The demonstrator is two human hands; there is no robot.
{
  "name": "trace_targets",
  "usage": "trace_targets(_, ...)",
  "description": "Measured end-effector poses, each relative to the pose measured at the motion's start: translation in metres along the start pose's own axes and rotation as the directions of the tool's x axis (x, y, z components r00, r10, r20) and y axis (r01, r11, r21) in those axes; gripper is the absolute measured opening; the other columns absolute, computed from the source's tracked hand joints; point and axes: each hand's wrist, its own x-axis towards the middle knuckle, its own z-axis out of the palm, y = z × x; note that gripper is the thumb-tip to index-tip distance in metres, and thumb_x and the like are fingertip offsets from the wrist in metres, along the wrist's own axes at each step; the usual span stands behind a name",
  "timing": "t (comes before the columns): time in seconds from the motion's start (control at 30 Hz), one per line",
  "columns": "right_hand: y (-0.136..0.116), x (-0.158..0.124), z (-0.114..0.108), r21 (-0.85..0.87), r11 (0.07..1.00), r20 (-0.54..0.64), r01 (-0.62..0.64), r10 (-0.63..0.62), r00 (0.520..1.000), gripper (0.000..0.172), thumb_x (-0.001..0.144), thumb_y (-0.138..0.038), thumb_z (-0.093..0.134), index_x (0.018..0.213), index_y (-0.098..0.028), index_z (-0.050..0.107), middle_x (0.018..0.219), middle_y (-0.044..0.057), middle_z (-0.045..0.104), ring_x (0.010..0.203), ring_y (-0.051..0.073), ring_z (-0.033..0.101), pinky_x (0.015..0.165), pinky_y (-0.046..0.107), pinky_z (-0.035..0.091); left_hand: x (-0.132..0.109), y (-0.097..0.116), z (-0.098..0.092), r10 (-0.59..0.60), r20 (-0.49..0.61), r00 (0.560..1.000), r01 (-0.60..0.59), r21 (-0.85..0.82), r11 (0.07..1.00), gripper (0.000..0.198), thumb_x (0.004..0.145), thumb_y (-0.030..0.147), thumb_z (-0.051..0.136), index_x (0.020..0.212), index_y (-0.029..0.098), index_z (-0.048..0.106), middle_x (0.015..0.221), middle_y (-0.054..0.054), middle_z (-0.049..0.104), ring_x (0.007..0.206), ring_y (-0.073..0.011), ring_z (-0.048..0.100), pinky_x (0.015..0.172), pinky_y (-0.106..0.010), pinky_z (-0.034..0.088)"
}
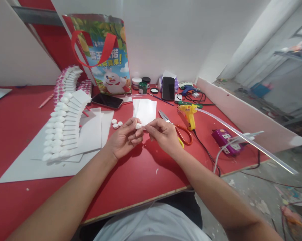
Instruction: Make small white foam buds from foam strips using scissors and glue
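Between the thumb and fingers of my left hand (125, 137) is a small white round piece (138, 126). My right hand (164, 134) is closed in a pinch just right of that piece; what its fingertips hold is too small to make out. Several similar white round pieces (115, 126) lie on the table left of my left hand. Behind my hands is a stack of white paper sheets (147, 110). Scissors (183, 134) with orange handles lie beside my right hand, partly hidden by it.
A yellow glue gun (191, 115) with a long clear stick stands at right, near a purple box (227, 142). At left, a fan of white petal-like pieces (57, 129) rests on white boards. Phones (107, 100), paint jars (142, 87) and a printed bag (108, 63) are behind.
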Motion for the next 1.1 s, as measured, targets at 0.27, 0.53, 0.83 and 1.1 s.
trace_targets(0.27,-0.002,0.001,0.002,0.152,0.984,-0.040,-0.098,0.106,0.994,0.038,0.082,-0.047,0.079,0.065,-0.018,0.059,0.053,-0.005,0.054,0.048,0.008,0.044,0.052,0.025,0.036,0.000,-0.002,0.001,0.064,-0.005,0.998,-0.063,0.107,0.992,0.034,0.068,0.029,0.096,0.076,0.015,0.067,0.053,0.004,0.056,0.042,-0.0002,0.029,0.042,-0.009,0.035)
trace_targets(0.53,0.007,0.003,0.006,0.139,0.972,0.048,-0.190,0.185,0.982,0.041,0.073,-0.047,0.085,0.095,-0.021,0.062,0.074,-0.003,0.065,0.065,0.013,0.063,0.060,0.026,0.049,0.002,-0.010,0.001,0.230,-0.080,0.970,-0.189,0.347,0.918,0.045,0.063,0.044,0.097,0.081,0.019,0.065,0.062,0.004,0.065,0.048,-0.0058,0.049,0.047,-0.016,0.044)
trace_targets(0.83,0.002,0.005,0.002,0.224,0.948,0.134,-0.226,0.200,0.971,0.035,0.073,-0.043,0.084,0.087,-0.018,0.065,0.074,-0.003,0.065,0.063,0.010,0.058,0.060,0.025,0.047,0.002,-0.005,-0.004,0.296,-0.069,0.953,-0.216,0.531,0.819,0.026,0.068,0.036,0.090,0.076,0.019,0.072,0.054,0.006,0.056,0.044,-0.0061,0.044,0.043,-0.018,0.032)
trace_targets(1.1,0.006,0.007,-0.003,0.273,0.949,0.156,-0.155,0.116,0.981,0.025,0.077,-0.030,0.079,0.097,-0.019,0.067,0.083,-0.002,0.068,0.069,0.010,0.059,0.064,0.026,0.046,-0.004,0.002,-0.007,0.429,0.138,0.893,-0.378,0.749,0.545,0.027,0.076,0.033,0.086,0.099,0.022,0.080,0.078,0.000,0.066,0.068,-0.0115,0.056,0.065,-0.025,0.048)
